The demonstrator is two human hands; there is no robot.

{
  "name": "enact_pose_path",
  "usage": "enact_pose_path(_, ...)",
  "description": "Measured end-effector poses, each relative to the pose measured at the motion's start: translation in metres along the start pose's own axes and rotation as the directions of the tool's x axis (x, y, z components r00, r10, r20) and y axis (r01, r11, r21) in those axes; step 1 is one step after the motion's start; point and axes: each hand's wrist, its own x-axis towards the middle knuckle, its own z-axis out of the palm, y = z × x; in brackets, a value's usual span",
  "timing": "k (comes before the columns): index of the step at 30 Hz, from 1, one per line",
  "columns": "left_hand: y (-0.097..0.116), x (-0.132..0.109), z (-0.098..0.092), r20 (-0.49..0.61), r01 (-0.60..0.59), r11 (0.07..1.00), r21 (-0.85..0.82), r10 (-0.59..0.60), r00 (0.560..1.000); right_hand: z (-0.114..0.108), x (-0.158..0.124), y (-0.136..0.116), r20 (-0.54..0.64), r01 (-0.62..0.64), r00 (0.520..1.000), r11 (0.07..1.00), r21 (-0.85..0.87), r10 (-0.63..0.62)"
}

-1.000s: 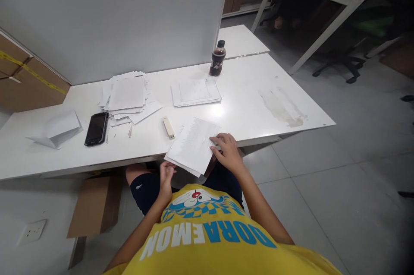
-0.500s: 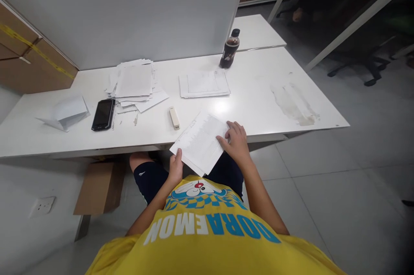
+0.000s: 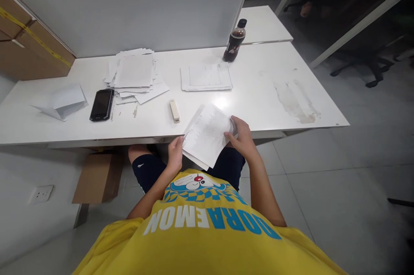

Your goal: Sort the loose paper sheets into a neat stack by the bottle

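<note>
White surface was covered in places with paper. Messy paper pile was left toward the back; flat stack was set to its right, apart. Printed sheets were held between both hands, across the surface's near edge. Folded paper was placed far left. Right hand was curled loosely at the sheets' right edge, thumb laid on top; grip firmness could not be told. By left hand the left corner was pinched, thumb on top, other fingers mostly hidden. A second earlier no left thumb was seen on that corner; now both sides were gripped, so the sheets were judged better steadied for handling. Bottle, phone and white stick were left untouched.
</note>
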Motion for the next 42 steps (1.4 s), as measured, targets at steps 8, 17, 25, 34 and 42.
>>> enact_pose_path(8,0.008,0.002,-0.015,0.143,-0.122,0.944,0.305,0.082,0.986,0.0,0.0,0.006,0.018,-0.019,1.0,1.0,-0.012,0.019)
enact_pose_path(17,0.021,0.006,-0.022,0.026,-0.175,0.887,0.427,0.181,0.983,0.001,0.001,0.008,0.022,0.002,1.0,1.0,-0.002,-0.002)
enact_pose_path(25,0.1,0.008,-0.087,0.146,-0.404,0.534,0.743,0.46,0.876,-0.021,0.023,-0.007,-0.01,-0.11,0.994,0.991,0.074,0.111)
enact_pose_path(34,0.126,-0.027,-0.148,0.545,-0.573,-0.319,0.755,0.792,0.276,0.071,0.233,-0.102,-0.217,0.054,0.975,0.884,0.465,0.054)
enact_pose_path(42,0.128,-0.066,-0.174,0.415,-0.41,-0.256,0.876,0.832,0.367,0.188,0.322,-0.193,0.026,-0.084,0.996,0.883,0.461,0.081)
